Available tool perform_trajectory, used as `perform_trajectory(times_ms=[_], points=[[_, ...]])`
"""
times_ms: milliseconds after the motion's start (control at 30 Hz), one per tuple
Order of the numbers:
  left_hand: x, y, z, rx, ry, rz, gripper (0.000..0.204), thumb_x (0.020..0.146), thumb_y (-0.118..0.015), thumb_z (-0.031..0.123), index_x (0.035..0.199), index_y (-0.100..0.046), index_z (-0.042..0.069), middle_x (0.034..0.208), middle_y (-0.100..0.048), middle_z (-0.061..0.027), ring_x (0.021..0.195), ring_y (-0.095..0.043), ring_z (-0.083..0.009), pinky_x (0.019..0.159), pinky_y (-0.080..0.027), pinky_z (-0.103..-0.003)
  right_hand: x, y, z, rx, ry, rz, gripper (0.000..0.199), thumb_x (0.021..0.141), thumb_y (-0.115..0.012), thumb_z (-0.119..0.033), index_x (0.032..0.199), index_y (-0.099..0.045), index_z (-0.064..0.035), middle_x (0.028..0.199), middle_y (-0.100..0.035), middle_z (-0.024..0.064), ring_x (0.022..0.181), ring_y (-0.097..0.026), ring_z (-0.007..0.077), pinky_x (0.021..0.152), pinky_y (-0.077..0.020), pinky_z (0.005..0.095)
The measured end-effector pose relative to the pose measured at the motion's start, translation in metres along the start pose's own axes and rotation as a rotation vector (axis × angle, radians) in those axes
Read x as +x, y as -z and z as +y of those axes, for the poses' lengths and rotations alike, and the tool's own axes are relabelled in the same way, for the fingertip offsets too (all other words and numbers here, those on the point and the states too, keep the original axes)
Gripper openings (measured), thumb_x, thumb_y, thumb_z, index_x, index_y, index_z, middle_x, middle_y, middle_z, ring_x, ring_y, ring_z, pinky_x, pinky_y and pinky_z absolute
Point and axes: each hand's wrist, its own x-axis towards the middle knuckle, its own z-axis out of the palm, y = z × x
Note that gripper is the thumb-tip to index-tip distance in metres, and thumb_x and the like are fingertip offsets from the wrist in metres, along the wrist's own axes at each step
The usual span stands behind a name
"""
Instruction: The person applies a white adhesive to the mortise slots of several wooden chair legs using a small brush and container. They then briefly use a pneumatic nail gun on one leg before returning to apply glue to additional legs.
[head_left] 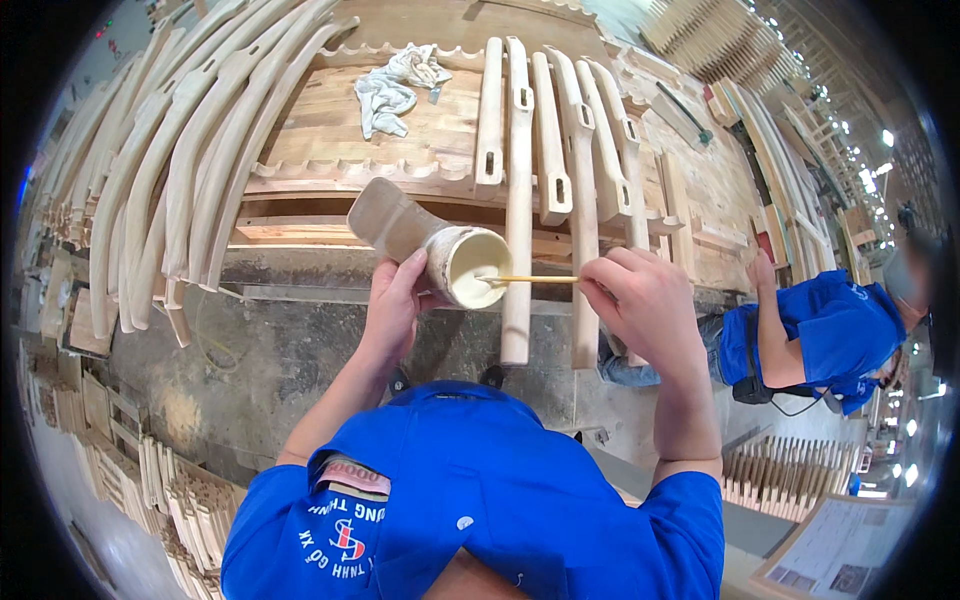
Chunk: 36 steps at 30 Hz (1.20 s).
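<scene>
My left hand [396, 300] is wrapped round a round, crusted cup [439, 262], tilted so that its mouth shows. Pale cream-coloured, thick-looking stuff [470, 285] lies inside. Behind the cup a flat brownish piece [390, 218] sticks up to the left; whether it is joined to the cup I cannot tell. Between the fingers of my right hand [636, 300] is a thin yellow stick [543, 279], its far end in the cream stuff. Just beyond my hands, slotted pale wooden bars [518, 200] lie across the bench, some jutting over its near edge.
Curved wooden pieces [200, 150] stand stacked at the left. A crumpled cloth [388, 100] lies on the wooden bench [300, 125] between scalloped strips. At the right a co-worker in a blue shirt [830, 325] stands by the bench. Slatted wooden parts [785, 475] sit lower right.
</scene>
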Motion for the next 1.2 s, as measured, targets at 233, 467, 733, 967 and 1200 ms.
perform_trajectory(times_ms=[233, 467, 733, 967, 1200], points=[[0.008, 0.031, 0.02, -0.068, 0.12, -0.113, 0.037, 0.096, -0.045, 0.026, 0.124, -0.038, 0.003, 0.117, -0.056, -0.0127, 0.101, -0.061, -0.0239, 0.076, -0.056, -0.043, 0.001, -0.021, -0.026, 0.324, -0.266, -0.137, 0.007, 0.08, -0.065, -0.012, 0.081, -0.063, -0.0055, 0.072, -0.06, 0.0043, 0.061, -0.057, 0.0147, 0.056, -0.0445, 0.0265], [0.022, 0.03, 0.024, -0.116, 0.242, -0.163, 0.036, 0.096, -0.044, 0.026, 0.123, -0.038, 0.003, 0.116, -0.056, -0.0134, 0.099, -0.061, -0.0252, 0.075, -0.056, -0.047, -0.038, -0.056, -0.042, 0.834, -0.658, 0.086, 0.013, 0.079, -0.067, -0.003, 0.089, -0.06, -0.0004, 0.076, -0.058, 0.0027, 0.067, -0.052, 0.0077, 0.058, -0.0415, 0.0219], [0.032, -0.002, 0.02, -0.082, 0.257, -0.232, 0.037, 0.096, -0.042, 0.025, 0.124, -0.04, 0.001, 0.118, -0.055, -0.0152, 0.1, -0.062, -0.0261, 0.074, -0.058, -0.048, -0.056, -0.054, -0.035, 0.857, -0.725, 0.012, 0.015, 0.088, -0.058, -0.013, 0.093, -0.063, 0.0, 0.068, -0.058, 0.0063, 0.062, -0.053, 0.0123, 0.058, -0.0429, 0.0263], [0.043, -0.015, 0.021, -0.058, 0.218, -0.236, 0.038, 0.097, -0.039, 0.025, 0.125, -0.038, 0.0, 0.119, -0.055, -0.0167, 0.102, -0.061, -0.0315, 0.072, -0.058, -0.05, -0.051, -0.049, -0.009, 0.732, -0.57, 0.077, 0.016, 0.088, -0.058, -0.015, 0.093, -0.062, -0.0001, 0.069, -0.058, 0.0062, 0.063, -0.053, 0.012, 0.058, -0.0431, 0.0263], [0.055, -0.034, 0.023, -0.109, 0.18, -0.265, 0.036, 0.096, -0.041, 0.021, 0.127, -0.034, 0.005, 0.124, -0.048, -0.0156, 0.105, -0.058, -0.0322, 0.073, -0.058, -0.052, -0.031, -0.034, 0.046, 1.168, -0.526, -0.085, 0.021, 0.094, -0.051, -0.021, 0.091, -0.064, -0.0038, 0.068, -0.057, -0.003, 0.057, -0.046, 0.0036, 0.051, -0.0358, 0.019]])
